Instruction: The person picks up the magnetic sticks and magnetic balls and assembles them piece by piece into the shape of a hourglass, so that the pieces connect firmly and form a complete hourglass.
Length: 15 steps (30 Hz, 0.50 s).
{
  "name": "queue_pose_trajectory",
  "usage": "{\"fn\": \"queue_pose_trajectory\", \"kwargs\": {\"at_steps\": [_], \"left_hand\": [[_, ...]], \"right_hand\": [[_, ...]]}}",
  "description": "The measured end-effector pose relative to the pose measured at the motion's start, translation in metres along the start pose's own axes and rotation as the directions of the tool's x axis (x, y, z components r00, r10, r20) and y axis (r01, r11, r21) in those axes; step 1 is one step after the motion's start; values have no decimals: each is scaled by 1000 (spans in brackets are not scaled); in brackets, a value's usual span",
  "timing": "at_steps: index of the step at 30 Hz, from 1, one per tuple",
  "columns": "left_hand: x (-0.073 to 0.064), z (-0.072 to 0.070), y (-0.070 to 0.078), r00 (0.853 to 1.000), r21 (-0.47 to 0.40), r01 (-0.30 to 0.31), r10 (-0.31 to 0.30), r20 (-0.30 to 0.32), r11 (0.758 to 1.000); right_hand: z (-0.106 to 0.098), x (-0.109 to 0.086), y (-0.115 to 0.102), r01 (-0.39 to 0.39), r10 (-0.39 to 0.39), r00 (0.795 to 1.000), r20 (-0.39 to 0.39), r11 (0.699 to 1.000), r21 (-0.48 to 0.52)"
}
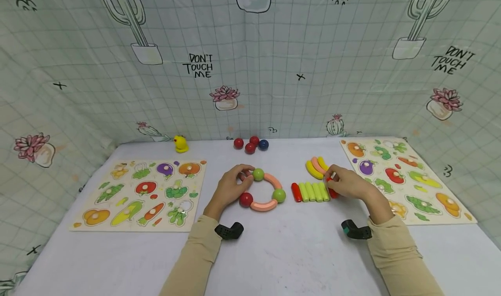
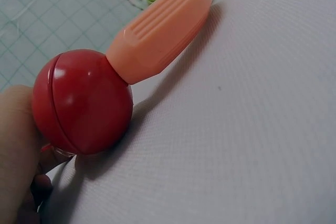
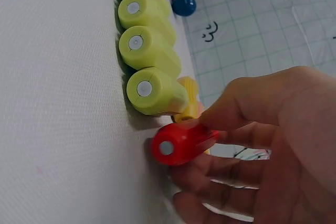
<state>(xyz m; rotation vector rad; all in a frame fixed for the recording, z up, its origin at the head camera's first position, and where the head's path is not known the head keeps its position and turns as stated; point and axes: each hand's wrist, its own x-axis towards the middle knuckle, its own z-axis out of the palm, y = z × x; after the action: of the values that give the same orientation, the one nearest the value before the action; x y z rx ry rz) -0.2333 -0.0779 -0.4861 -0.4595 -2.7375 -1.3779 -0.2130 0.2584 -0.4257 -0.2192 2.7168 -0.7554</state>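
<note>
On the table, a ring of pink curved magnetic rods [image 1: 264, 206], two green balls [image 1: 279, 195] and a red ball [image 1: 245, 199] lies in front of my left hand [image 1: 228, 187]. Its thumb and fingers pinch the ring's left curved rod, mostly hidden by the hand. The left wrist view shows the red ball [image 2: 84, 102] joined to a pink rod [image 2: 160, 30]. My right hand [image 1: 346, 183] pinches a short red magnetic rod [image 3: 181, 142] with a grey disc on its end. It is at the right end of a row of several light-green rods [image 1: 313, 192].
Another red rod [image 1: 296, 192] ends the row on the left. Yellow and pink curved rods [image 1: 314, 170] lie behind it. Farther back are red balls [image 1: 250, 148], a blue ball [image 1: 264, 144] and a yellow toy duck [image 1: 181, 144]. Vegetable puzzle boards [image 1: 129, 200] flank both sides.
</note>
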Motion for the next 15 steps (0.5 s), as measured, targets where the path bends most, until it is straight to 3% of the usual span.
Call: {"fn": "queue_pose_trajectory", "kwargs": {"at_steps": [8,15], "left_hand": [[0,0,-1,1000,6,-6,6,-3,1000],[-1,0,0,1000,5,-1,1,0,1000]], "right_hand": [[-3,0,-2,17,-8,991,-137,997,69],[1,3,-6,129,-118,972,-204,991,41]]}}
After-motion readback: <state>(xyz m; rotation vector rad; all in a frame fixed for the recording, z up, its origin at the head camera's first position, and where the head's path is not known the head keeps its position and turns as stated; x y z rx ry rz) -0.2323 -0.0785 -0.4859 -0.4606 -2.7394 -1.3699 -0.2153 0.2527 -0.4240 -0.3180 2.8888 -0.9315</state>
